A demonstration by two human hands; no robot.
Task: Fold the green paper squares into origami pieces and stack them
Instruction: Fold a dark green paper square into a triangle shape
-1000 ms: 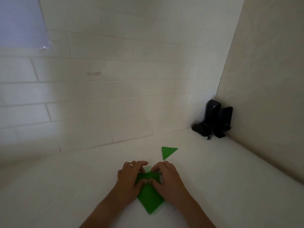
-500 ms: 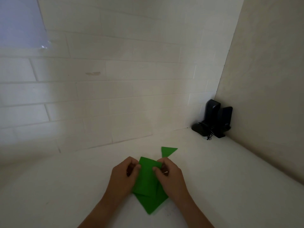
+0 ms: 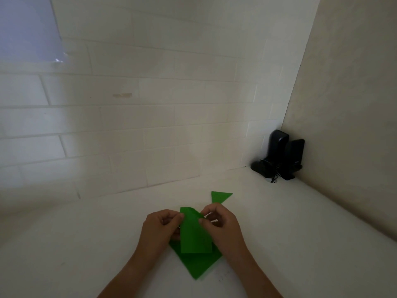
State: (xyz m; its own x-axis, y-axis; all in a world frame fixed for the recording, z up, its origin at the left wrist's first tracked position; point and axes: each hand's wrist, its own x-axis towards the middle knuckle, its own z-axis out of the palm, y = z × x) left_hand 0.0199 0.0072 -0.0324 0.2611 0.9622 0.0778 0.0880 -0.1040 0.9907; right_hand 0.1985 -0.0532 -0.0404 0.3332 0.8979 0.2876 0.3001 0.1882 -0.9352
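Both hands pinch the green paper (image 3: pixel 194 231) above the white desk (image 3: pixel 300 244) — left hand (image 3: pixel 160 227) and right hand (image 3: pixel 223 224) hide its side edges. A small folded triangle (image 3: pixel 220 196) lies just behind.

Dim, flat indoor light fills the scene, with a cool bluish-white glow from a bright pale panel (image 3: pixel 25 29) at the upper left, the brightest area in view. The white painted brick wall (image 3: pixel 150 117) fades to grey toward the lower left, and its mortar lines bow with wide-angle distortion near the edges. The two black upright plastic devices (image 3: pixel 281 157) in the corner read as near-silhouettes. Detail is soft and slightly smeared throughout; shadows are faint.
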